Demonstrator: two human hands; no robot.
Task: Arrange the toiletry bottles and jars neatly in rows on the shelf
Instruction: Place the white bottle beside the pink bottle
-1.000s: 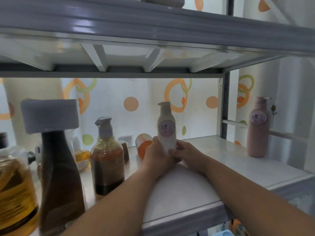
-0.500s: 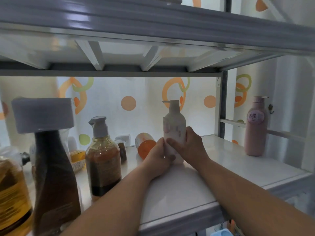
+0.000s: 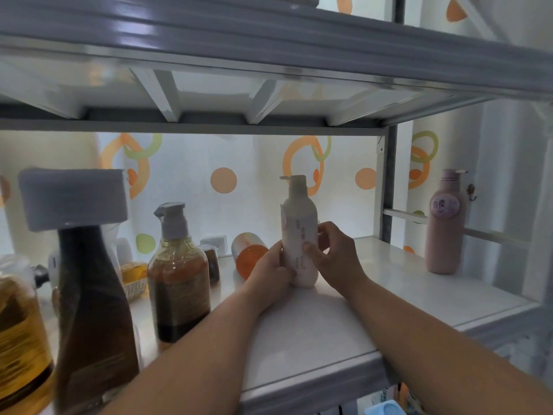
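White shelf (image 3: 389, 295), mid-arrange: left hand (image 3: 270, 272) and right hand (image 3: 335, 259) both pinch the upright white bottle (image 3: 300, 235) at center; likely next, slide it toward 2 o'clock beside the pink bottle (image 3: 444, 223), label forward.

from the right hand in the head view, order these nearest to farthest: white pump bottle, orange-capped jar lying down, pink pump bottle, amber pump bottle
From the right hand:
1. White pump bottle, in its grip.
2. Orange-capped jar, lying just left of it.
3. Pink pump bottle, far right.
4. Amber pump bottle, far left.
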